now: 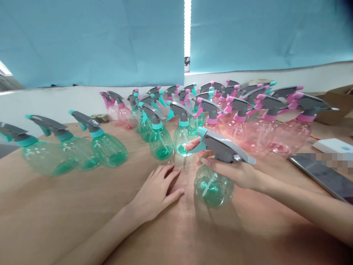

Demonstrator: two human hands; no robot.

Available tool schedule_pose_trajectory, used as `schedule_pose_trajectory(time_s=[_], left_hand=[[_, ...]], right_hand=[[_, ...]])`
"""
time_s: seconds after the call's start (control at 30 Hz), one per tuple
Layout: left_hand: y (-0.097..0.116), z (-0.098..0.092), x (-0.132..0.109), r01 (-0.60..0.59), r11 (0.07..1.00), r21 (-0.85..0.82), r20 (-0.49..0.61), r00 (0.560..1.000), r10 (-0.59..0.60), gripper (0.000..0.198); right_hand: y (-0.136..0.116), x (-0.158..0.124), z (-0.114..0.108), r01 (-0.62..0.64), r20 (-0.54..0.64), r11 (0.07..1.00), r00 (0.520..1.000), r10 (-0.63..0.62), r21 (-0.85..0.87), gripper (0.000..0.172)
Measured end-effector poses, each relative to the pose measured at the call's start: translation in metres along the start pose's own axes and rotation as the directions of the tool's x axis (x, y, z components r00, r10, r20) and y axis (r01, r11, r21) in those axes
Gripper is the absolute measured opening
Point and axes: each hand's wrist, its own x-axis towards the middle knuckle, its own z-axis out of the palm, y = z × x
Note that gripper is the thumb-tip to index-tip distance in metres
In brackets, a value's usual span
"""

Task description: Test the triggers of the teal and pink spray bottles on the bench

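Observation:
My right hand point(228, 170) is wrapped round the neck of a green spray bottle point(213, 189) with a grey and teal trigger head. One finger reaches toward the teal trigger, and the nozzle points to the left. The bottle is upright, and a thin tube shows through its clear green body. Flat on the wooden table point(154, 243) lies my left hand point(157, 189), its fingers spread and nothing in it. Just beyond its fingertips stand two more green spray bottles point(161, 145), point(183, 140).
Three green spray bottles point(109, 151) stand at the left. Behind, many pink spray bottles point(289, 134) and some green ones are crowded together. A phone point(322, 176), a white box point(333, 145) and a cardboard box point(335, 105) lie at the right. Blue curtains point(96, 40) hang behind.

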Motion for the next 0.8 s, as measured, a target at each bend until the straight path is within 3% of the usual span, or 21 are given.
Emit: schedule_pose_trajectory(time_s=[0.3, 0.57, 0.8], left_hand=[[-0.0008, 0.0005, 0.0004, -0.009, 1.0, 0.013, 0.009, 1.0, 0.009, 0.051], [-0.0002, 0.0002, 0.001, -0.005, 1.0, 0.016, 0.002, 1.0, 0.005, 0.051], [-0.0007, 0.0003, 0.0013, -0.019, 1.0, 0.022, 0.011, 1.0, 0.019, 0.043]], right_hand=[[-0.0002, -0.0005, -0.0031, -0.069, 0.049, 0.997, 0.996, 0.071, -0.047, 0.041], [-0.001, 0.0022, -0.0053, -0.099, 0.026, 0.989, 0.994, 0.102, -0.111, 0.012], [0.0023, -0.0019, -0.0085, -0.094, 0.003, 0.985, 0.995, 0.095, -0.146, 0.01]])
